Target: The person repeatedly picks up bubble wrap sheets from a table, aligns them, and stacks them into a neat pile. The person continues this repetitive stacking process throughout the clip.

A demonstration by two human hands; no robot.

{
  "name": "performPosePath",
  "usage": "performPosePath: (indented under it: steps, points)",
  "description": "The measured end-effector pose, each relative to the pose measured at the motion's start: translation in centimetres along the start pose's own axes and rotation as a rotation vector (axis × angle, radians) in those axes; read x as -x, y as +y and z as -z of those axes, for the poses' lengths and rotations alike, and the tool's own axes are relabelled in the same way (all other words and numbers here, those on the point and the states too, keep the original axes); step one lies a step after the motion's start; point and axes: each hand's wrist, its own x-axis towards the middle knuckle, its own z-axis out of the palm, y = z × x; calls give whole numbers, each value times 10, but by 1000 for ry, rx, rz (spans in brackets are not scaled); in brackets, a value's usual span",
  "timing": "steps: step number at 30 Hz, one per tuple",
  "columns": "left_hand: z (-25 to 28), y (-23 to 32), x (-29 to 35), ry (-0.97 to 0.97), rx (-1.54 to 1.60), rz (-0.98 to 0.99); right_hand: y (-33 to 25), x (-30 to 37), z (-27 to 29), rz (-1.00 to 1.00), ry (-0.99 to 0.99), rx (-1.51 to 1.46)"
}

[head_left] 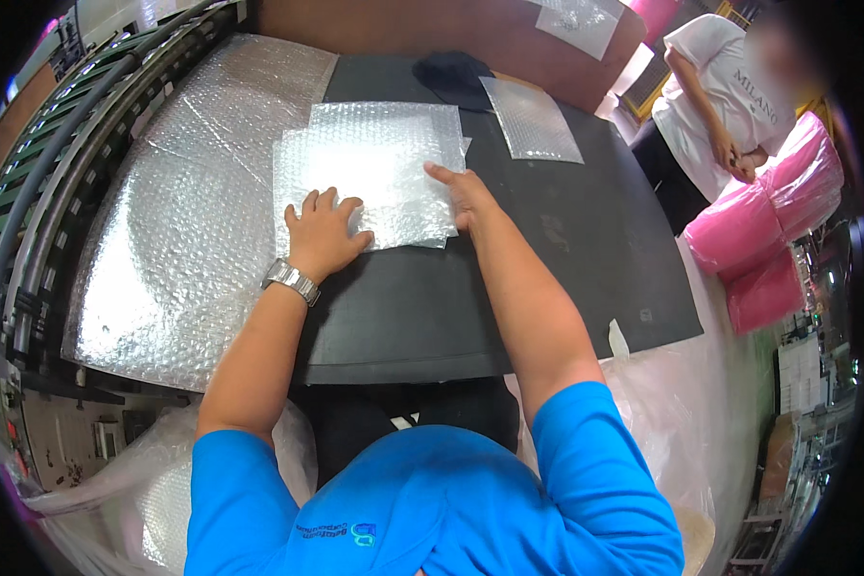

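Observation:
A loose stack of clear bubble wrap sheets [365,163] lies on the dark table [586,259], its pieces slightly out of line with each other. My left hand [324,233] rests on the near left part of the stack, fingers spread and open. At the stack's right edge is my right hand [466,197], its thumb over the top sheet and its other fingers curled at the side, partly hidden. That hand appears closed on the edge of the sheets.
A large bubble wrap sheet [192,211] covers the table's left side, beside a roller conveyor [43,192]. Farther back lie a separate bubble wrap piece [533,120] and a dark cloth item [451,79]. Another person [710,106] stands at the right near pink wrapped bundles [773,206].

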Motion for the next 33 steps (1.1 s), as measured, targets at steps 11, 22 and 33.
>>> performPosePath:
  steps: [11,22,33]
  points:
    - [-14,-18,-12,64,1734,-13,-5,128,73,777,-42,-66]
    - [12,41,19,83,1736,-374,15,163,95,753,101,-138]
    - [4,44,18,-52,1527,-187,35,175,106,568,41,-145]
